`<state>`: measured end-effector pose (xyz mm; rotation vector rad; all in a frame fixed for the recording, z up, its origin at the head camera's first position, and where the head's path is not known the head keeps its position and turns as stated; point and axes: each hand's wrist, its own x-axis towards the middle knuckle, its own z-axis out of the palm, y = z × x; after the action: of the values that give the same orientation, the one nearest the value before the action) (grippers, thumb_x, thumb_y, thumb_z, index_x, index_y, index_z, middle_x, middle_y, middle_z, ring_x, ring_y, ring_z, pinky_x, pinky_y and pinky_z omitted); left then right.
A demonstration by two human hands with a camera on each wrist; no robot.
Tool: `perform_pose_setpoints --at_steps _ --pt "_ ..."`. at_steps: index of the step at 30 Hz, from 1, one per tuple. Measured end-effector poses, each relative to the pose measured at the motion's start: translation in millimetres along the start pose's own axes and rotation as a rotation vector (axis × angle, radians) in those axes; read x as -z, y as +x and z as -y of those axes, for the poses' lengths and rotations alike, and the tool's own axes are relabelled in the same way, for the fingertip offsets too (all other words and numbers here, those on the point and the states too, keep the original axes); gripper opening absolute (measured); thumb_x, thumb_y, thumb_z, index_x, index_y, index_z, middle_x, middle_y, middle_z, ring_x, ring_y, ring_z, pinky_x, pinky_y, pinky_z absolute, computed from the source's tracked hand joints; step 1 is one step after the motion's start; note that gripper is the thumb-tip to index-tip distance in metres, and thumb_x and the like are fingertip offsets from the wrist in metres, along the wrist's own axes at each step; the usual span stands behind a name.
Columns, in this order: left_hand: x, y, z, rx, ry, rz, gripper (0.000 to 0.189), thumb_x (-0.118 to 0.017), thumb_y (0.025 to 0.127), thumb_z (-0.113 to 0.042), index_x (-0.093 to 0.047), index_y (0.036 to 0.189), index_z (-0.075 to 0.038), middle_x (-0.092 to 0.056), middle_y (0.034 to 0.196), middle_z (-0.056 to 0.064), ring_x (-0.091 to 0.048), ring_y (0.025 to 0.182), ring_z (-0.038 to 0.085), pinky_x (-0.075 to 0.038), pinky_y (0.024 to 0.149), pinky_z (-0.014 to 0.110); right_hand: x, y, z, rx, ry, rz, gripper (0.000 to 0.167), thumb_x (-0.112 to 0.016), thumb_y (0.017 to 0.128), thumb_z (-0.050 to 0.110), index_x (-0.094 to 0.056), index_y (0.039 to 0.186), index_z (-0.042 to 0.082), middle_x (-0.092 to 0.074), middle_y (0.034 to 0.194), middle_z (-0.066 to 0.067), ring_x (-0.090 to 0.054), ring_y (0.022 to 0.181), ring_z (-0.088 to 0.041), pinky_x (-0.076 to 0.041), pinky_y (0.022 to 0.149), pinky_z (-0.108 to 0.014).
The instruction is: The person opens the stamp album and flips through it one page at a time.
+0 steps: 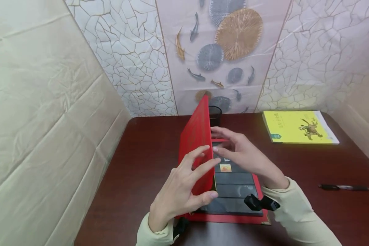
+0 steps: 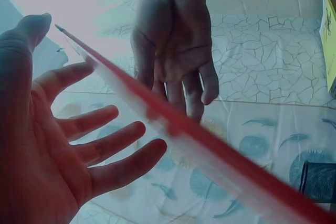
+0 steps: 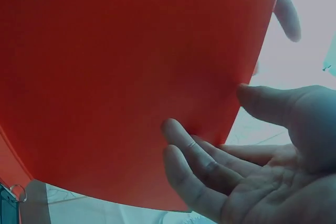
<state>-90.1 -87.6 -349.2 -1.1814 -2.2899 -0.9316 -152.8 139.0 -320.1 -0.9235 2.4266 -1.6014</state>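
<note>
A red stamp album lies on the dark table, its red cover [image 1: 196, 131] standing nearly upright. Beneath it a black page [image 1: 236, 189] with clear strips holds a small orange stamp [image 1: 226, 168]. My left hand [image 1: 182, 186] is spread on the outer side of the cover, with fingertips at the cover's free edge and the thumb low by the near corner. On the inner side is my right hand [image 1: 244, 152]; in the right wrist view its loosely bent fingers [image 3: 197, 163] rest close against the red inner face, thumb at the edge.
A yellow book [image 1: 295, 130] lies at the back right of the table. Nearer on the right is a black pen [image 1: 344, 187]. Behind the raised cover stands a black mesh pen cup [image 1: 215, 119], partly hidden. Patterned cloth walls enclose the table.
</note>
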Motion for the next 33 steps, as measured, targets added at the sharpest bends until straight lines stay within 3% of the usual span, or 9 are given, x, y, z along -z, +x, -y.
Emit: perform_pose_setpoints --at_steps 7,11,15,18,21,25,29,33 --pt "2.5 -6.6 4.1 -0.009 0.005 -0.05 0.048 -0.061 0.096 -0.045 -0.061 0.134 -0.016 -0.041 0.152 0.01 -0.055 0.119 0.023 -0.055 0.076 0.022 -8.8 -2.6 -7.7 0.038 -0.004 0.037 0.069 -0.067 0.097 0.009 -0.034 0.158 0.008 -0.049 0.149 -0.018 -0.058 0.123 -0.039 -0.057 0.087 -0.036" --pt "5.9 -10.7 6.6 0.006 0.012 -0.065 0.051 -0.062 0.094 -0.045 -0.058 0.136 -0.016 -0.043 0.15 0.01 -0.062 0.104 0.019 -0.056 0.079 0.025 -11.4 -6.1 -18.0 0.031 -0.083 0.033 0.069 -0.068 0.097 0.012 -0.035 0.157 0.007 -0.048 0.149 -0.018 -0.061 0.119 -0.034 -0.057 0.089 -0.041" --pt "10.6 -17.7 6.1 0.041 0.028 -0.081 0.056 -0.069 0.089 -0.041 -0.055 0.137 -0.016 -0.044 0.149 0.01 -0.062 0.105 0.019 -0.058 0.083 0.032 -8.7 -12.7 -35.6 -0.052 -0.31 -0.035 0.064 -0.068 0.098 0.018 -0.041 0.152 0.001 -0.05 0.147 -0.022 -0.063 0.114 -0.034 -0.054 0.091 -0.051" --pt "13.2 -24.5 4.3 0.082 0.041 -0.09 0.062 -0.074 0.083 -0.038 -0.053 0.138 -0.017 -0.044 0.149 0.01 -0.06 0.114 0.022 -0.058 0.085 0.038 -5.6 -16.6 -53.7 -0.14 -0.46 -0.071 0.061 -0.068 0.098 0.02 -0.043 0.149 -0.004 -0.049 0.146 -0.027 -0.057 0.122 -0.042 -0.047 0.099 -0.06" --pt "14.9 -29.5 5.4 0.092 0.043 -0.121 0.064 -0.075 0.082 -0.037 -0.052 0.138 -0.016 -0.045 0.147 0.011 -0.065 0.101 0.018 -0.058 0.084 0.038 -2.0 -17.4 -73.5 -0.203 -0.514 -0.077 0.06 -0.066 0.099 0.02 -0.044 0.147 -0.007 -0.047 0.146 -0.03 -0.046 0.132 -0.048 -0.036 0.106 -0.065" --pt "18.6 -34.8 9.5 0.061 0.046 -0.176 0.055 -0.068 0.092 -0.04 -0.053 0.137 -0.012 -0.048 0.143 0.013 -0.065 0.078 0.011 -0.059 0.077 0.031 2.2 -16.9 -94.6 -0.246 -0.544 -0.089 0.059 -0.067 0.098 0.02 -0.045 0.145 -0.009 -0.046 0.146 -0.033 -0.038 0.136 -0.052 -0.03 0.109 -0.066" --pt "25.1 -39.8 10.9 0.063 0.066 -0.211 0.054 -0.058 0.098 -0.047 -0.054 0.136 -0.009 -0.05 0.14 0.015 -0.066 0.089 0.017 -0.059 0.076 0.031 5.9 -15.4 -111.5 -0.312 -0.538 -0.101 0.066 -0.069 0.096 0.021 -0.041 0.147 -0.01 -0.033 0.152 -0.035 -0.03 0.139 -0.053 -0.03 0.109 -0.068" --pt "32.2 -44.3 12.1 0.065 0.087 -0.255 0.055 -0.056 0.098 -0.048 -0.056 0.133 -0.005 -0.052 0.137 0.016 -0.065 0.101 0.022 -0.06 0.078 0.035 9.2 -12.9 -130.0 -0.361 -0.529 -0.108 0.074 -0.071 0.094 0.023 -0.035 0.15 -0.01 -0.02 0.158 -0.034 -0.021 0.142 -0.053 -0.027 0.108 -0.071"
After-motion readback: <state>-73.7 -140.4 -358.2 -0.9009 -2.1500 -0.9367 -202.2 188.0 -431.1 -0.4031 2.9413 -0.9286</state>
